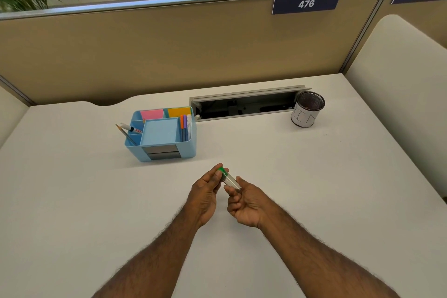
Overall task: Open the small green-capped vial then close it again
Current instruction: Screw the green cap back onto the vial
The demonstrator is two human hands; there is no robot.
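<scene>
Vial [231, 180] with its green cap [222, 172] sits tilted above the white desk [314, 176], cap toward eleven o'clock. His right hand [244, 203] pinches the body; left hand [206, 191] fingertips close on the cap. Tan partitions ring the desk. One blue organizer [160, 136] at eleven, one mesh cup [307, 109] at one.

The desk [314, 176] has a smooth, matt off-white top. The vial [231, 180] looks like clear plastic or glass, with a glossy green plastic cap [222, 171]. The organizer [167, 138] is smooth pale-blue plastic with a slight sheen. The pen cup [307, 109] is dark metal mesh wrapped in white paper. The partition [169, 55] looks like matt tan cloth, edged with brushed metal trim [145, 3]
</scene>
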